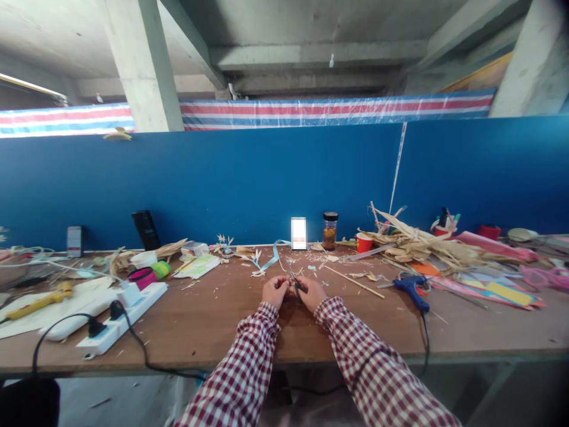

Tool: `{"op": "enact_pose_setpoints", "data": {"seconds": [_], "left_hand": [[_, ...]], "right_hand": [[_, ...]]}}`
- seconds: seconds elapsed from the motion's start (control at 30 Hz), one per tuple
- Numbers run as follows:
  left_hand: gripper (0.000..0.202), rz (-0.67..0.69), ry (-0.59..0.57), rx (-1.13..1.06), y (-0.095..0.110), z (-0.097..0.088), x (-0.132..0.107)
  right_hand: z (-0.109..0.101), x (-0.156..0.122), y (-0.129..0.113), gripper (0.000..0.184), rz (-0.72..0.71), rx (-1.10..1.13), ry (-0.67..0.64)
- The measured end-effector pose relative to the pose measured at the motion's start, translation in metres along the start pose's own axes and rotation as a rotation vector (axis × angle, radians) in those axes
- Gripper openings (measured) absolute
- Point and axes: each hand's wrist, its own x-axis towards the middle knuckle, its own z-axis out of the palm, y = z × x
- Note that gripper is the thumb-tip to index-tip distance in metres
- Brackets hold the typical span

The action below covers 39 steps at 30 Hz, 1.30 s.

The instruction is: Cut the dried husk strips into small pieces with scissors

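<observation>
My right hand [312, 292] grips a pair of dark-handled scissors [297, 286], whose thin blades point up and away from me. Close beside it, with fingertips nearly meeting the other hand's, my left hand [274, 290] is closed in a pinch. Whatever sits between its fingers is too small to make out. Both hands are just above the brown tabletop [222, 323], near its middle. Beyond them lie pale scraps and a light blue ribbon [272, 259]. A thin wooden stick [354, 281] rests to the right of my right hand.
Right of my hands are a blue glue gun [413, 290] with a hanging cord and a heap of dried husks [400, 243]. A lidded jar [330, 231] and a red cup [364, 243] stand behind. Leftward lie a white power strip [122, 320] and a yellow glue gun [40, 300].
</observation>
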Motion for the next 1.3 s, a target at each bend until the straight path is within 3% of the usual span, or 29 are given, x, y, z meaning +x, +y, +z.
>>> {"op": "enact_pose_setpoints", "data": {"seconds": [0.43,1.3], "left_hand": [[0.031,0.001,0.013,-0.060,-0.0030,-0.0035,0.0041],[0.024,-0.068,0.048,-0.160,0.0055,0.0005,-0.0026]], "right_hand": [[0.0004,0.0005,0.0049,0.035,-0.004,-0.023,0.003],[-0.0001,0.0009,0.0035,0.031,0.000,-0.062,0.004]]}}
